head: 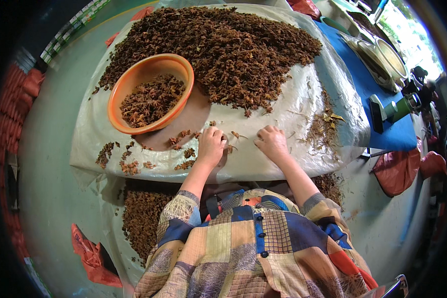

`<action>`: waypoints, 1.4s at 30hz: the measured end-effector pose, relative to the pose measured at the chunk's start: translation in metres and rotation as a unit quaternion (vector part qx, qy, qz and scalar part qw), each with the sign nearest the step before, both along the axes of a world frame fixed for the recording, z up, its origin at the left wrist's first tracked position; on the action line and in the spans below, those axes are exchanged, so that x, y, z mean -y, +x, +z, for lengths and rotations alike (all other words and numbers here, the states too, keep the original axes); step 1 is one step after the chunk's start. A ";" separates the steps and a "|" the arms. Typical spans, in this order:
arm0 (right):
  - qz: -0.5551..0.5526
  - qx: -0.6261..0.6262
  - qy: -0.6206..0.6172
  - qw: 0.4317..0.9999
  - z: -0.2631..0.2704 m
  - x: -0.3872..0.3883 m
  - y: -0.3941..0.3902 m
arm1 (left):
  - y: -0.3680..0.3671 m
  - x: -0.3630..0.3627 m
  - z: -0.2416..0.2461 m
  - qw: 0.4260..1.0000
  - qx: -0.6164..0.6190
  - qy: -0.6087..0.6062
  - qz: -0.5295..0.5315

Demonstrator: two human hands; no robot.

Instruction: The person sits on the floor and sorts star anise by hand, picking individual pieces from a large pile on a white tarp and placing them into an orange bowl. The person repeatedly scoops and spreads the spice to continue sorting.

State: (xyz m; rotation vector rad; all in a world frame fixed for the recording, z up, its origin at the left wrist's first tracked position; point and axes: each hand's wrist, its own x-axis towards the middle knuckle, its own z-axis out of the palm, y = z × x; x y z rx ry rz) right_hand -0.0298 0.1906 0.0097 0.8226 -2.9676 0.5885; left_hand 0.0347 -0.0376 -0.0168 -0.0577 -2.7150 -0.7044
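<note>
My left hand [211,144] rests on the plastic sheet [253,164] with curled fingers, beside scattered star anise [175,141]; whether something is inside the fingers is hidden. To its right, my right hand [272,142] lies with bent fingers on the same sheet, its grip also unclear. Between the hands are a few loose brown pieces [238,135]. An orange plastic basin [113,113], partly filled with star anise [152,98], stands tilted to the left, beyond my left hand. A large heap of star anise [223,52] covers the far part of the sheet.
Stems and yellowed leaf debris [324,126] lie at the right. A blue-covered table [395,128] adjoins, holding a green cylindrical object [402,110] and a phone-like dark object [376,117]. More star anise [145,216] lies below the near edge. Red sacks [396,169] are on the floor.
</note>
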 end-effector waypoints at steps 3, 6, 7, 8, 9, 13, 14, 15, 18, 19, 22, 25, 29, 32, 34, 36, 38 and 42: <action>0.011 0.006 -0.101 0.995 0.011 0.008 -0.003 | 0.009 0.010 0.004 0.988 -0.113 0.094 -0.039; 0.067 0.010 -0.073 0.995 0.008 0.042 -0.004 | 0.021 0.010 0.013 0.972 -0.021 0.235 -0.012; 0.036 0.035 -0.021 0.998 0.006 0.049 -0.005 | 0.025 0.010 0.016 0.961 0.000 0.274 -0.019; 0.034 0.042 0.004 0.999 0.003 0.056 -0.006 | 0.028 0.010 0.020 0.976 -0.005 0.218 0.027; 0.038 0.043 0.024 0.998 0.001 0.059 -0.007 | 0.032 0.010 0.023 0.990 -0.047 0.123 0.053; 0.080 0.025 -0.060 0.995 -0.008 0.057 -0.004 | 0.032 0.005 0.029 0.995 -0.064 0.013 0.076; 0.080 0.021 -0.077 0.994 -0.008 0.056 0.000 | 0.029 0.000 0.028 0.993 -0.092 0.055 0.047; 0.089 -0.002 -0.116 0.989 -0.008 0.055 0.003 | 0.023 -0.006 0.026 0.991 -0.097 0.089 0.002; 0.110 0.069 -0.228 0.965 0.008 0.051 0.011 | 0.010 -0.024 0.020 0.979 -0.003 0.200 -0.026; 0.093 0.030 -0.113 0.989 0.017 0.048 0.012 | 0.008 -0.025 0.020 0.969 0.067 0.237 -0.027; 0.017 -0.108 0.139 0.984 0.059 0.023 0.004 | 0.017 -0.013 0.025 0.993 -0.079 0.065 -0.056; -0.115 -0.105 0.289 0.945 0.090 -0.003 -0.009 | 0.044 0.024 0.038 0.996 -0.076 0.037 0.034; 0.102 0.024 0.085 0.991 0.049 0.023 0.011 | 0.077 0.038 0.042 0.994 -0.083 0.002 0.071; 0.133 -0.055 0.081 0.986 -0.010 0.056 0.026 | 0.075 0.012 0.034 0.993 -0.092 0.063 0.045; 0.132 -0.050 0.051 0.989 -0.031 0.059 0.037 | 0.064 -0.009 0.028 0.993 -0.103 0.051 0.023; 0.118 -0.071 -0.031 0.990 -0.027 0.046 0.042 | 0.053 -0.022 0.026 0.995 -0.085 0.033 -0.026; 0.135 -0.060 0.001 0.989 -0.003 0.024 0.041 | 0.049 -0.026 0.026 0.995 -0.039 0.029 -0.092; -0.080 -0.159 0.156 0.972 0.051 -0.025 0.018 | 0.052 -0.012 0.028 0.999 -0.032 -0.016 -0.031</action>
